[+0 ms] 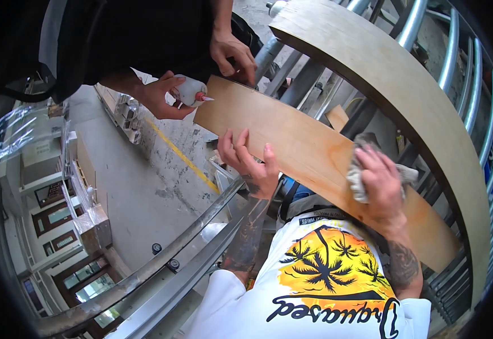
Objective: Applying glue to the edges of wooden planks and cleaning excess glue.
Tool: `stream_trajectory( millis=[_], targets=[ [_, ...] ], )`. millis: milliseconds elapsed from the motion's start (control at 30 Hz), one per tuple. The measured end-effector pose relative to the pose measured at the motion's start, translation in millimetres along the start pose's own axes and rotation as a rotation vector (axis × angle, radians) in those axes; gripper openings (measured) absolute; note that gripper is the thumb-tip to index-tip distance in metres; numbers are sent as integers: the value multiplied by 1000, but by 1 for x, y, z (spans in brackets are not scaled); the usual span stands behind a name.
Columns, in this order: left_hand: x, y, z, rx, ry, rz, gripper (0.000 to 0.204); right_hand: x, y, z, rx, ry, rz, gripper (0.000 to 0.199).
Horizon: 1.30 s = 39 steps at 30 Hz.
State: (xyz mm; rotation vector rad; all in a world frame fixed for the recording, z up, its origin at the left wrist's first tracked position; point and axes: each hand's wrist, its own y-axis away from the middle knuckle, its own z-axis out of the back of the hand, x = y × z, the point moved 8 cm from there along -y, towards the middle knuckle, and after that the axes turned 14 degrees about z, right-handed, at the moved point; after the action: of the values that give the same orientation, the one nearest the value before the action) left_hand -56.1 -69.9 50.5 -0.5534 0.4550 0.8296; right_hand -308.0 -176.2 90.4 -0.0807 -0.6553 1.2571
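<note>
A long light-brown wooden board (297,141) lies slantwise in front of me across metal rollers. My right hand (379,178) is closed on a grey cloth (359,186), pressed against the board's top toward its right part. An orange-brown, damp-looking patch shows beside the cloth. At the board's near edge on the left is my left hand (252,166), fingers spread, fingertips at the wood, holding nothing I can see. Beyond the left end, a co-worker in black holds a white squeeze bottle (191,92) with a red-and-white nozzle over the board's corner; their other hand (232,56) is near the far edge.
A large curved wooden panel (370,56) arcs along the far and right side, above metal rollers (413,25). Metal rails (173,282) run at my lower left. A yellow line (181,155) crosses the concrete floor. Stacked panels and wrapped goods (91,220) stand far left.
</note>
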Motion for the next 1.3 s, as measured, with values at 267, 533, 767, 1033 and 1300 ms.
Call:
stream_trajectory(
  millis=[267, 533, 767, 1033, 1300],
  targets=[
    [115, -95, 2, 25, 577, 469, 60, 4, -87, -44, 71, -118, 148, 30],
    [97, -88, -8, 102, 691, 497, 65, 8, -161, -86, 44, -108, 264, 12],
    [87, -78, -7, 151, 630, 455, 67, 10, -198, -100, -12, -82, 293, 17],
    [86, -75, -6, 181, 646, 542, 67, 6, -119, -49, 176, -88, 247, 21],
    [76, -72, -5, 187, 697, 616, 67, -72, -109, -60, -68, -1121, -558, 29]
  ],
)
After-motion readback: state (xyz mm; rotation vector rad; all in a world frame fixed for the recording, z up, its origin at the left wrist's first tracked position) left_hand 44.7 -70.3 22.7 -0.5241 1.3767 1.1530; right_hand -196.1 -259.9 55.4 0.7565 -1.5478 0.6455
